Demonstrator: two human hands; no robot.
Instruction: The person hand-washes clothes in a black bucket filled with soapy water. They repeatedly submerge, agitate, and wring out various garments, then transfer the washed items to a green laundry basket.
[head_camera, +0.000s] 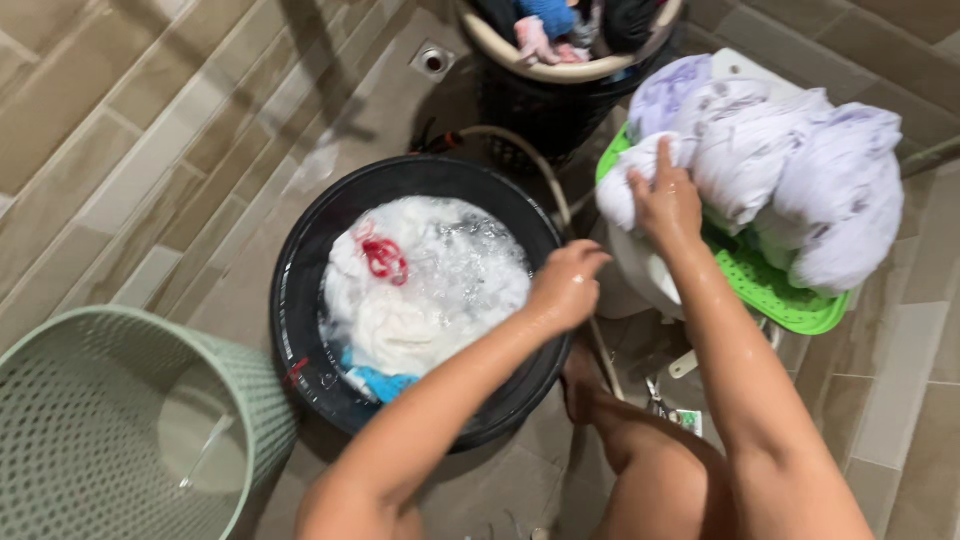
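Pressing right hand (668, 203) on wrung white-lilac laundry (790, 170) | left hand (566, 285) loosely curled, empty, over black basin (300, 300)

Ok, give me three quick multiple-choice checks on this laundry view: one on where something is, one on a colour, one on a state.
1. Where does the right hand rest?
A. on the pale wrung cloth piled on the green tray
B. inside the mint basket
C. on the floor drain

2. What colour is the tub holding the soaking laundry?
A. green
B. black
C. white

3. How is the left hand?
A. flat and open under water
C. gripping the hose
B. curled loosely at the tub's rim, holding nothing visible

Answers: 1 A, its fingers lie on the cloth pile; 2 B, the round wall is black; 3 B, curled fingers above the rim.
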